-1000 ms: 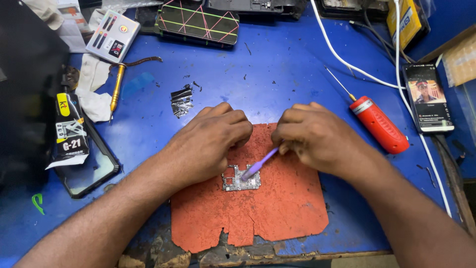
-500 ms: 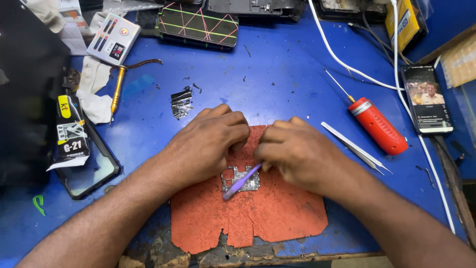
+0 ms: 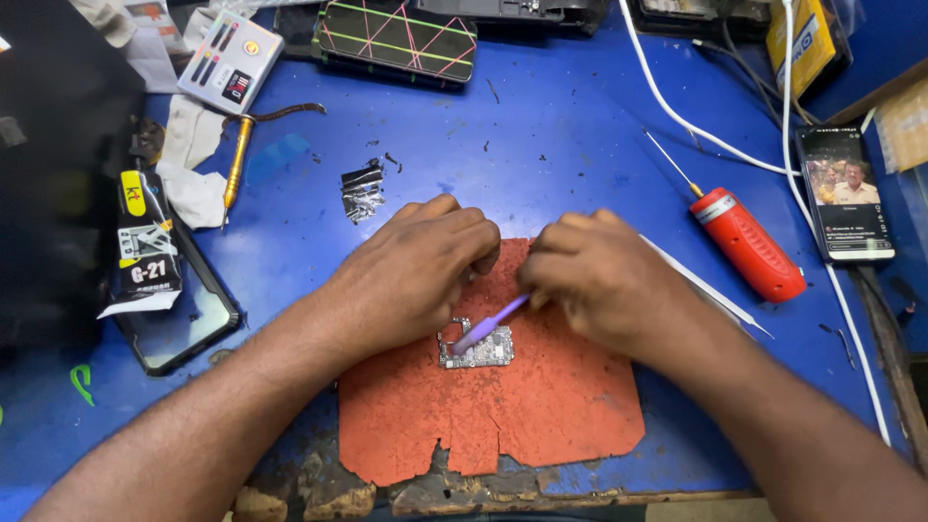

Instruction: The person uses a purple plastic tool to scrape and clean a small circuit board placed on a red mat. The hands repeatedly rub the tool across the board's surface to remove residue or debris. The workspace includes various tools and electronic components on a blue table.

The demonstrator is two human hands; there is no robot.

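Two bare hands work over a blue table (image 3: 541, 145). An orange-red mat (image 3: 541, 406) with a ragged near edge lies at the table's front, and both hands rest above it. At the right, a red-handled screwdriver (image 3: 749, 242) lies beside a lit phone (image 3: 851, 193); silver tweezers (image 3: 720, 300) lie just beside the right wrist. The left hand (image 3: 416, 271) is curled with its fingertips pressing on the upper edge of a small circuit board (image 3: 478, 350) at the mat's centre. The right hand (image 3: 599, 275) has its grip closed on a thin purple tool (image 3: 488, 324), whose tip touches the board.
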